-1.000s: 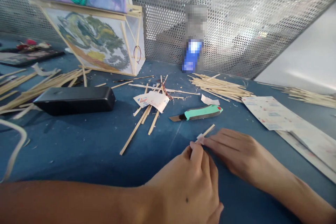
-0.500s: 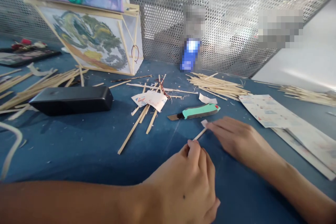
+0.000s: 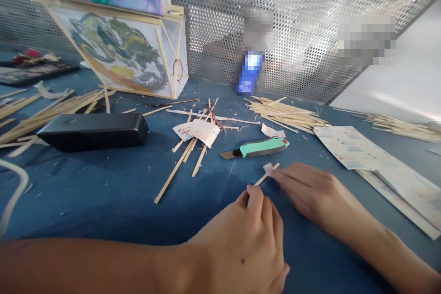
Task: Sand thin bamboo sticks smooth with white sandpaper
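A thin wooden stick (image 3: 262,179) is pinched between the thumb and fingers of my left hand (image 3: 250,239), slanting away to the right with its far tip bare. At that far part, the closed fingertips of my right hand (image 3: 310,188) hold a small piece of white paper (image 3: 268,169) against the stick. The paper's underside and my right thumb are hidden. Just beyond both hands lies a utility knife (image 3: 263,147) with a turquoise and grey handle, its blade out and pointing left.
Printed white paper (image 3: 196,131) lies over crossed sticks at centre. A black box-shaped object (image 3: 93,131) sits left. More stick bundles (image 3: 285,112) lie behind, with printed sheets (image 3: 354,147) at right. A painted paper lantern frame (image 3: 117,55) stands before a perforated metal panel (image 3: 213,18).
My right hand and the white paper have shifted slightly toward me along the stick, so the stick's far tip now shows. My left hand has stayed nearly still.
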Available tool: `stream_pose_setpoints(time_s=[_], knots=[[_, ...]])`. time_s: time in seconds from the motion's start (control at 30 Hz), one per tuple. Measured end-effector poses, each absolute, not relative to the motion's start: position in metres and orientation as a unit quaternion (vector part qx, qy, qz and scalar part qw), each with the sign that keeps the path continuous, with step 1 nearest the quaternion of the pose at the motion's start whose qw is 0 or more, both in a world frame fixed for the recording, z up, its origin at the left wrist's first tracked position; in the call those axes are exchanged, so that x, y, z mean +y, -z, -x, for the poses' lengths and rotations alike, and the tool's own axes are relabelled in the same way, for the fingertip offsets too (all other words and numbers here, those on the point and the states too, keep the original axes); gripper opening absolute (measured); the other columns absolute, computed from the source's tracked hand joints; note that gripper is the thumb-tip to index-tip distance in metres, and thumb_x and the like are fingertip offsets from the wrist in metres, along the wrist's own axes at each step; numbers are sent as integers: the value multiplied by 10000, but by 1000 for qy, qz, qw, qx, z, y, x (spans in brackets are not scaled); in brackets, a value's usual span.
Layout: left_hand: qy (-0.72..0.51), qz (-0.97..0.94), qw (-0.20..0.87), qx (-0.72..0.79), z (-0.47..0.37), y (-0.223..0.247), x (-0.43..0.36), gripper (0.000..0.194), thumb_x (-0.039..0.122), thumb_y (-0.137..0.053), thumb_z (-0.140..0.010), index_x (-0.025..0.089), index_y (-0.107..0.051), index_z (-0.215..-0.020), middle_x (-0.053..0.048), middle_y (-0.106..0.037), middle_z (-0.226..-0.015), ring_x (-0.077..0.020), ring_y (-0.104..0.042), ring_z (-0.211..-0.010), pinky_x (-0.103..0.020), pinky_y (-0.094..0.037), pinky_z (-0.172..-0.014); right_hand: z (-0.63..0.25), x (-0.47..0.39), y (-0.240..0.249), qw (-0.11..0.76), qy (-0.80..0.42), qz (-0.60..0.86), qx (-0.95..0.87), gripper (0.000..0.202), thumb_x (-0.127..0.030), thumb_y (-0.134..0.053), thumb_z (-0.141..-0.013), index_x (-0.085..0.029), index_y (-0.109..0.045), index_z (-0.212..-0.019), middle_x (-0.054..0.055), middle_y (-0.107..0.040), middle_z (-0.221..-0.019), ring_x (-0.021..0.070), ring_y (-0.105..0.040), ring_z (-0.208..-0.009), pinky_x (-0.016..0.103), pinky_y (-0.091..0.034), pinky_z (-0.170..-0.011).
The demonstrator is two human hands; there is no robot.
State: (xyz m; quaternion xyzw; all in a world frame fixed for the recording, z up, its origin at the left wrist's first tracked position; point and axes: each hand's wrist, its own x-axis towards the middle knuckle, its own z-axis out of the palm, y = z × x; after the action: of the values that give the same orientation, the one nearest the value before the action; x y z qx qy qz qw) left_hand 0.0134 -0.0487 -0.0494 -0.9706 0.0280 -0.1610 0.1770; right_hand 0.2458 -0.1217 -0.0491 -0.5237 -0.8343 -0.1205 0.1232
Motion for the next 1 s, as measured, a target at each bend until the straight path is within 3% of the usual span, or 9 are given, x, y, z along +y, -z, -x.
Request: stream_pose_setpoints(time_s=[0.17, 0.3, 0.5, 0.63, 0.8, 1.0], knots=[[157, 972, 173, 35, -13, 48, -47, 584, 498, -387, -1056, 87, -783, -1182, -194, -764, -1176, -344, -699, -1048, -435, -470, -897, -246, -122, 47, 130, 114, 533, -828, 406, -96, -474, -1035, -166, -617, -1408, 101, -765, -1087, 235, -726, -936, 384, -632, -823], [159, 970, 178, 36, -12, 48, -46, 574, 501, -395, -1056, 98, -793, -1152, -181, -770, -1149, -335, -701, -1033, -425, -465, -891, -249, -123, 47, 103, 142, 551, -816, 368, -81, -475, -1021, -129, -649, -1342, 124, -763, -1062, 252, -726, -897, 403, -638, -767], [160, 970, 181, 37, -13, 46, -46, 581, 491, -388, -1061, 82, -782, -1182, -198, -763, -1176, -338, -698, -1030, -428, -463, -888, -243, -124, 46, 126, 104, 515, -841, 405, -97, -470, -1032, -124, -612, -1410, 124, -760, -1118, 248, -728, -974, 403, -640, -847], [155, 971, 181, 32, -12, 45, -46, 576, 491, -378, -1062, 100, -793, -1146, -175, -773, -1133, -326, -698, -1030, -413, -460, -881, -248, -125, 47, 98, 143, 567, -805, 346, -78, -489, -1013, -105, -684, -1297, 129, -760, -1063, 256, -724, -901, 415, -643, -772], [163, 971, 171, 28, -13, 47, -47, 582, 519, -419, -1046, 83, -791, -1150, -188, -773, -1143, -328, -694, -1006, -427, -457, -901, -241, -123, 46, 125, 104, 510, -845, 408, -76, -497, -1010, -111, -623, -1396, 131, -757, -1080, 260, -721, -942, 412, -633, -819], [149, 972, 177, 31, -12, 46, -46, 571, 492, -381, -1064, 100, -788, -1148, -177, -766, -1166, -333, -691, -1051, -430, -450, -906, -253, -122, 49, 96, 149, 571, -802, 321, -102, -493, -1026, -146, -686, -1280, 99, -738, -971, 242, -700, -856, 389, -611, -770]])
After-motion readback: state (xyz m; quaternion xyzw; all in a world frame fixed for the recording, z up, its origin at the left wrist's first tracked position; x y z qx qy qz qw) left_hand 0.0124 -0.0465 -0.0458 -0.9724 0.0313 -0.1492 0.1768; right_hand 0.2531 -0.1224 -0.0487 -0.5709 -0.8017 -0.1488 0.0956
